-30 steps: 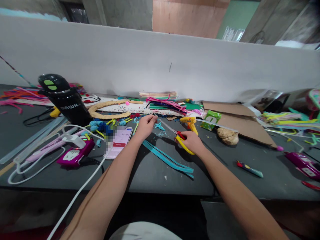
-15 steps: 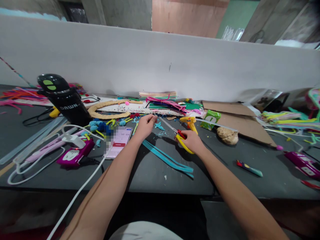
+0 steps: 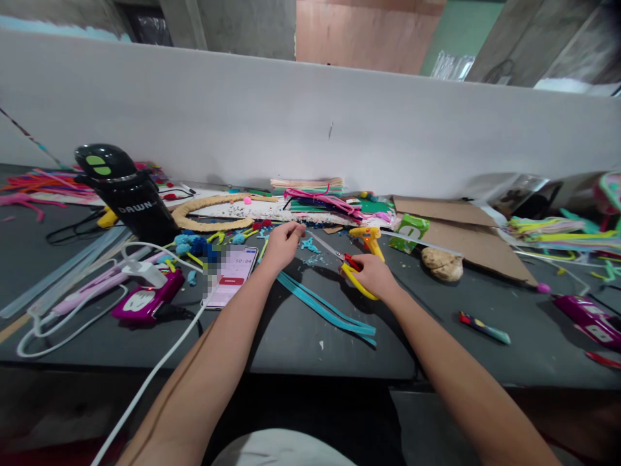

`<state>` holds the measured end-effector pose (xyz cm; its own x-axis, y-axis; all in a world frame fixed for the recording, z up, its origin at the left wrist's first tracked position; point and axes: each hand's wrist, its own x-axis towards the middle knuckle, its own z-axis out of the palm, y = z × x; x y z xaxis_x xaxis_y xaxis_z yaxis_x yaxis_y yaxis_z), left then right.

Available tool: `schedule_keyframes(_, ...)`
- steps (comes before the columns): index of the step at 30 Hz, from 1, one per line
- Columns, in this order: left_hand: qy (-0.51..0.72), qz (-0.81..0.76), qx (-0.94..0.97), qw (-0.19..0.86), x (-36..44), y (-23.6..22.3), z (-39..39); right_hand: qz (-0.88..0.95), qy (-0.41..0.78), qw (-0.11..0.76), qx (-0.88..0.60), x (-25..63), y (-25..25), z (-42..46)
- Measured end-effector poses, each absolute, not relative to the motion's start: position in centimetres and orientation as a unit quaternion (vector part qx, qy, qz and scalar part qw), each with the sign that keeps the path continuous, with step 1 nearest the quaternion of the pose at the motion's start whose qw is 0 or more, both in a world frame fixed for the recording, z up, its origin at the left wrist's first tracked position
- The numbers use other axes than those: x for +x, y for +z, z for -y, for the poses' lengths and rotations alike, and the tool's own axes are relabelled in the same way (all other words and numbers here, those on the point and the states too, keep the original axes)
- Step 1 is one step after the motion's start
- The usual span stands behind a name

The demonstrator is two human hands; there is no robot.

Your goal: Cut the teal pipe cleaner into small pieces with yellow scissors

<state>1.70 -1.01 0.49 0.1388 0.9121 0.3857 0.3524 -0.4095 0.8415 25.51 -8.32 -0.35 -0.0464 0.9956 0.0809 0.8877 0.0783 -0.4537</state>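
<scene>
My right hand [image 3: 372, 273] is wrapped round the yellow-and-red handles of a pair of scissors [image 3: 350, 266]. The blades point up and left toward my left hand [image 3: 287, 243]. The fingertips of that left hand are pinched together by the blade tips; whatever sits between them is too small to make out. Just below the blades lie short blue clippings [image 3: 309, 245]. Long blue pipe cleaners [image 3: 326, 312] stretch across the table between my forearms.
At left stand a black bottle [image 3: 138, 206], a phone [image 3: 237, 278], a purple power strip [image 3: 145, 299] and a white cable. Behind my right hand are a yellow glue gun [image 3: 369, 239], a green packet [image 3: 410, 232] and cardboard [image 3: 475, 246]. A patterned utility knife [image 3: 484, 327] lies right.
Almost nothing differs. Both hands and the scissors keep nearly the same place, with only a very slight shift of the whole view.
</scene>
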Motion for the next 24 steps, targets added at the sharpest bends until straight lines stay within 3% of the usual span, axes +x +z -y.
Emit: schedule_keyframes(24, 0.473, -0.47, 0.691, 0.279, 1.7, 0.47, 1.04, 0.713, 0.142, 0.203, -0.656, 25.59, -0.52, 8.26)
